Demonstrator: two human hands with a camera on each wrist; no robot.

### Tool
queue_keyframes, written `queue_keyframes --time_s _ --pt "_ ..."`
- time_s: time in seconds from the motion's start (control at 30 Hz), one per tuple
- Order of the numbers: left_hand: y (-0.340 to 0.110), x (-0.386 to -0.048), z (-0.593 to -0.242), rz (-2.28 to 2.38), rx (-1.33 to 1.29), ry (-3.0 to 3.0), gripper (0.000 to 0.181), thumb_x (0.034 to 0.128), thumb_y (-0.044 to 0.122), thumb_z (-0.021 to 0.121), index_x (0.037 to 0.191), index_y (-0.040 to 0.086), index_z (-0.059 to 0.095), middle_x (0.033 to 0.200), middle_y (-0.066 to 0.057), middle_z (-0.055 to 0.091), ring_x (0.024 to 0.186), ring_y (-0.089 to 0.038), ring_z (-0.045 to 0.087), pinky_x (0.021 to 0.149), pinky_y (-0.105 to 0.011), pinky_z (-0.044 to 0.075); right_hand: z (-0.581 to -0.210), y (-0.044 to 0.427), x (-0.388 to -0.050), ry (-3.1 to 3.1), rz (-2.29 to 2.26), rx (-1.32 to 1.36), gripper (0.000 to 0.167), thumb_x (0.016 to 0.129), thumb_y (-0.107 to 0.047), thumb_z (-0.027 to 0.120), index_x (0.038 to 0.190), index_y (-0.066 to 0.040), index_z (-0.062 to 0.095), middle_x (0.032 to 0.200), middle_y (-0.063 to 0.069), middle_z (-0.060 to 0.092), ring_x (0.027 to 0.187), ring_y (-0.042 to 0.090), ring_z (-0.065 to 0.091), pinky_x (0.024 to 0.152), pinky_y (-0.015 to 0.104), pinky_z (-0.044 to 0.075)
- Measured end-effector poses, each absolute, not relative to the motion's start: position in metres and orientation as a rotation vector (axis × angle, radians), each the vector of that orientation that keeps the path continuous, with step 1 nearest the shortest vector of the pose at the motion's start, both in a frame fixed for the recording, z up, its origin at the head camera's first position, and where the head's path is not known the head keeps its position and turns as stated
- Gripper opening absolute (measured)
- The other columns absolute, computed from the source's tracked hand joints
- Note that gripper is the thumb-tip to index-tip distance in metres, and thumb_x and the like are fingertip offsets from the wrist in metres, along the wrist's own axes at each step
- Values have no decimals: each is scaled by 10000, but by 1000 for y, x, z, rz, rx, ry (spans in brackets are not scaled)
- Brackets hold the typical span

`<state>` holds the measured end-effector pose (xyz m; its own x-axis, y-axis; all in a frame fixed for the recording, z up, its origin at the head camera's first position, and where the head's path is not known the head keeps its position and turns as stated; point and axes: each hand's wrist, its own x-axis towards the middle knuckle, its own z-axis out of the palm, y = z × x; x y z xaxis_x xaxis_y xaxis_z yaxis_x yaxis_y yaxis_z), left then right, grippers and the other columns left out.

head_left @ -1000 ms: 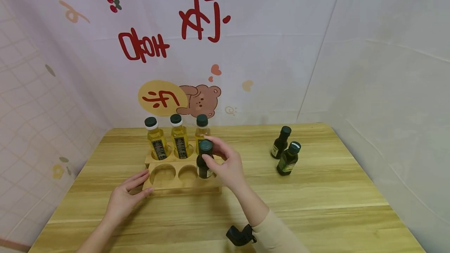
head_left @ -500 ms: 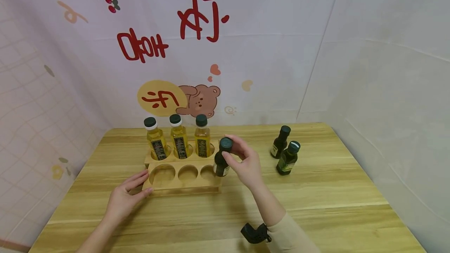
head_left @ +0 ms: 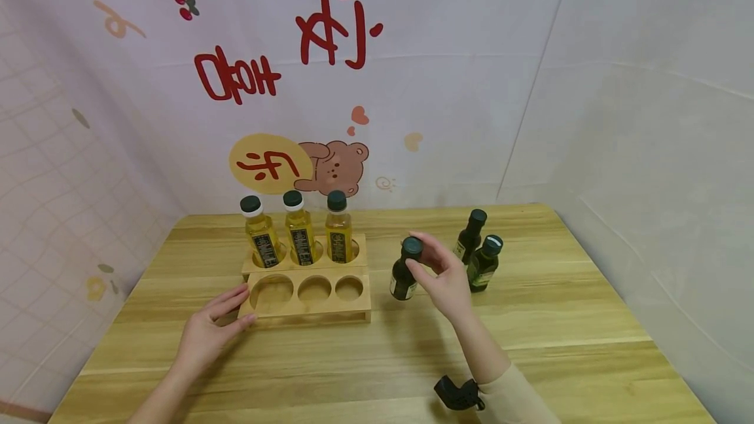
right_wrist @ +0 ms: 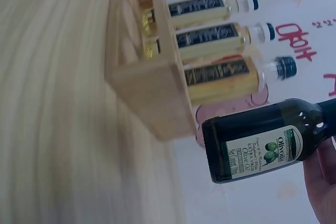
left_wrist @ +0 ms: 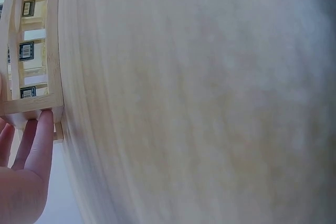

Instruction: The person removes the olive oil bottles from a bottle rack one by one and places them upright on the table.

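My right hand (head_left: 442,280) pinches a small dark olive oil bottle (head_left: 402,280) near its cap, above the table to the right of a two-tier wooden rack (head_left: 303,306). In the right wrist view the bottle (right_wrist: 257,140) shows a cream label with green olives. The fingers of my left hand (head_left: 206,332) touch the rack's left end; in the left wrist view these fingers (left_wrist: 42,148) lie fairly straight against its end panel. Several round holes in the front tier hold nothing. Its back tier carries three yellow oil bottles: left (head_left: 263,241), middle (head_left: 301,237) and right (head_left: 339,234).
Two dark green bottles, a slim one (head_left: 470,237) and a squarer one (head_left: 484,264), stand right of my right hand. A black wrist-worn device (head_left: 459,393) is by the right sleeve. A printed cloth (head_left: 459,84) hangs behind the wood-grain table (head_left: 330,371).
My right hand has carried the dark bottle from over the front tier rightward, off past the rack's right end. The left hand and the rack have stayed in place.
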<state>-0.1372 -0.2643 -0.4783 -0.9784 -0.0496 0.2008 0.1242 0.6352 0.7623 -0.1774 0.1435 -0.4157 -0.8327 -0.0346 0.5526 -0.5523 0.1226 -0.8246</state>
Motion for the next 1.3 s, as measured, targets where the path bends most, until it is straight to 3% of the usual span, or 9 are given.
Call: queue_keyframes --time_s 0.27,0.6,0.83,1.13,1.3 --pt "-264 -136 -478 -1253 -73 -2636 562 826 327 824 1295 61 667 1370 -54 601 1188 142 380 893 25 255 -428 174 -175 -1980 1737 586 448 811 232 663 1242 146 571 1102 179 709 920 114 670 832 246 541" --pt "-265 -137 -481 -1258 -78 -2627 560 822 312 829 1288 46 668 1365 -62 603 1167 180 365 897 23 262 -430 219 -168 -2082 1714 564 428 890 108 670 1305 46 583 1147 112 713 989 109 671 817 219 538" --pt "-265 -137 -480 -1252 -79 -2622 561 817 316 832 1287 54 672 1363 -60 605 1173 168 370 900 25 255 -430 250 -163 -2170 1706 552 431 900 89 671 1317 68 563 1126 32 723 989 97 672 812 200 533" --pt "-266 -137 -478 -1265 -65 -2660 579 835 349 812 1316 70 653 1394 -42 581 1233 89 386 891 28 245 -433 285 -163 -2237 1796 663 454 915 101 641 1350 100 510 1218 218 659 1086 142 656 859 233 533" --pt "-265 -137 -478 -1282 -72 -2653 580 832 338 817 1312 58 653 1391 -52 583 1206 135 371 889 24 260 -437 303 -164 -2269 1817 691 459 923 107 625 1362 106 493 1224 102 685 1112 135 644 854 237 536"
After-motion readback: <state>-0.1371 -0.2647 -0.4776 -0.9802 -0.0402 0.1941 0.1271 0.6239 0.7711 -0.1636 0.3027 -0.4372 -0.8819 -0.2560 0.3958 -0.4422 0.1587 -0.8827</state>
